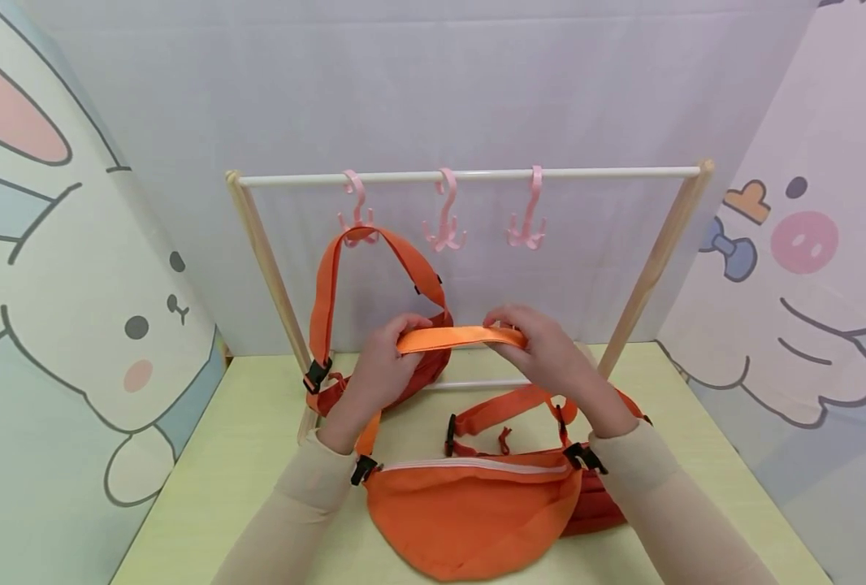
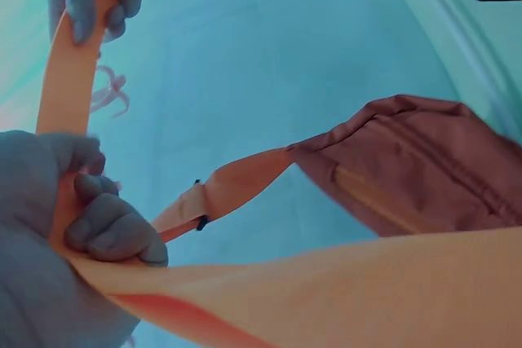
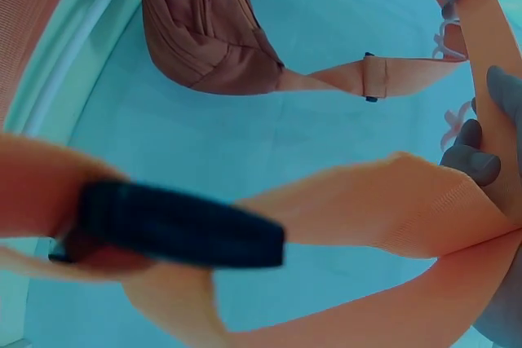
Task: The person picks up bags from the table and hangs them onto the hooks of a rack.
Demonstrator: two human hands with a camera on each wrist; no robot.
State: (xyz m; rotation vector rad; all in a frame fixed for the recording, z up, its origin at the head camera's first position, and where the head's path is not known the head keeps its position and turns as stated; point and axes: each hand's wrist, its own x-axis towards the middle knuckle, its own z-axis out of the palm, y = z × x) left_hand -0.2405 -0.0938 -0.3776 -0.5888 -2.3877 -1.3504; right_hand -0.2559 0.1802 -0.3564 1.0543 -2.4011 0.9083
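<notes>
My left hand (image 1: pixel 382 370) and my right hand (image 1: pixel 546 345) each grip the orange strap (image 1: pixel 453 337) of a waist bag, and the stretch between them is taut and nearly level. Below, the orange waist bag (image 1: pixel 469 516) hangs with its pale zipper (image 1: pixel 469 463) at the top. In the left wrist view, fingers of the left hand (image 2: pixel 98 218) curl round the strap. A blurred black buckle (image 3: pixel 179 222) crosses the right wrist view. Behind the left hand, a darker red-orange waist bag (image 1: pixel 436 361) hangs by its strap from the leftmost pink hook (image 1: pixel 356 203).
A white rod (image 1: pixel 594 173) on a wooden stand (image 1: pixel 652 276) also carries a middle pink hook (image 1: pixel 446 211) and a right pink hook (image 1: pixel 528 211). Another red waist bag (image 1: pixel 597 508) lies on the pale table (image 1: pixel 206 479), partly behind the orange one.
</notes>
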